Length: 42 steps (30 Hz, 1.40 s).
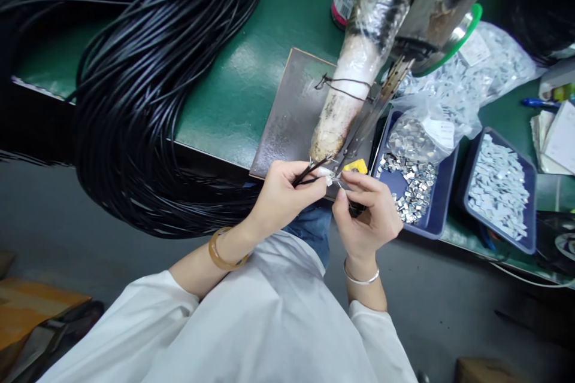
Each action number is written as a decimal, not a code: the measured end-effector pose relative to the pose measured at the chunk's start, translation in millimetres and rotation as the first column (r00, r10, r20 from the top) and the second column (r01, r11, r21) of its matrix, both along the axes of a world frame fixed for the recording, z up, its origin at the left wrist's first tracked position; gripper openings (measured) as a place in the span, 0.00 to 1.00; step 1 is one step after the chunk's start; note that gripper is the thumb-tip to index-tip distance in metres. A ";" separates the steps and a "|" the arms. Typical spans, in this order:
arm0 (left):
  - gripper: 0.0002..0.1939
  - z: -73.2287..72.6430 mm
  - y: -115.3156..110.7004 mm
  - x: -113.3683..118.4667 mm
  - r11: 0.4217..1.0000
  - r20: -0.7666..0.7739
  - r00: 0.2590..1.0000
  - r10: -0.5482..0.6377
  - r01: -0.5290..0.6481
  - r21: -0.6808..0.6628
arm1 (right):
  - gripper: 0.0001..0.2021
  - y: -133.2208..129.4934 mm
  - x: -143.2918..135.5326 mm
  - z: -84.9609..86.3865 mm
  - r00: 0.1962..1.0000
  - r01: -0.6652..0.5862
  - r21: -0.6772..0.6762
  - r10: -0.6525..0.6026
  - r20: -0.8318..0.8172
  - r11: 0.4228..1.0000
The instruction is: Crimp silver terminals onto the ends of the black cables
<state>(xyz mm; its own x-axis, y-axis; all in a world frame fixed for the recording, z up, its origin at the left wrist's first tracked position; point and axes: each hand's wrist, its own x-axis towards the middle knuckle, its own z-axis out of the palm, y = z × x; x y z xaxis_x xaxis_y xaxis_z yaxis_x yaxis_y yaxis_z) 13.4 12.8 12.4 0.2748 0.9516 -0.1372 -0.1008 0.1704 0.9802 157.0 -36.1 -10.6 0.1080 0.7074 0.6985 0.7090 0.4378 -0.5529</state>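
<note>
Left hand (284,196) pinching black cables (309,172) at table's (224,108) front edge, near blunt tip of wrapped tube (341,96). Right hand (371,215) curled close beside, fingertips together; grip too small to tell. Blue tray (442,215) at right.

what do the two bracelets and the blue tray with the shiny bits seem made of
Left-wrist bracelet: perhaps polished stone or resin, smooth amber-brown with soft highlights. Right-wrist bracelet: likely polished metal, silvery with bright glints. Blue tray: probably moulded plastic, semi-matte, evenly coloured with rounded corners.
</note>
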 end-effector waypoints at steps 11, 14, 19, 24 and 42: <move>0.05 0.0 -0.1 3.2 1.000 0.009 1.000 0.012 -0.012 -0.021 | 0.10 -1.2 -0.2 1.1 0.999 0.043 0.005 -0.043 0.025 0.999; 0.07 -0.4 -0.3 4.7 1.000 -0.010 1.000 0.018 -0.018 0.001 | 0.11 -0.2 -0.3 0.2 0.998 0.050 0.007 -0.050 0.029 0.999; 0.09 -0.4 -0.7 4.4 0.999 -0.054 0.998 0.024 -0.022 0.032 | 0.10 2.0 -0.2 0.5 0.998 0.050 0.009 -0.050 0.025 0.999; 0.06 3.7 -0.7 2.9 0.997 -0.039 0.999 0.027 -0.024 0.076 | 0.12 1.7 -2.5 4.8 0.998 0.057 0.016 -0.057 0.035 0.998; 0.03 -8.6 -10.9 -15.3 0.967 -0.096 0.987 -0.128 0.146 0.210 | 0.07 -6.4 0.1 11.5 0.977 -0.061 -0.199 0.018 -0.214 0.978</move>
<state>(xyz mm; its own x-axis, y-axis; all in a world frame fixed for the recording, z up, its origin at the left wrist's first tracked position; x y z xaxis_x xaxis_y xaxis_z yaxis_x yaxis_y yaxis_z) -1.9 1.9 3.8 0.4010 0.9152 0.0396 -0.0095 -0.0391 0.9992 157.1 -42.5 0.9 0.2054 0.8385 0.5047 0.5522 0.3265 -0.7671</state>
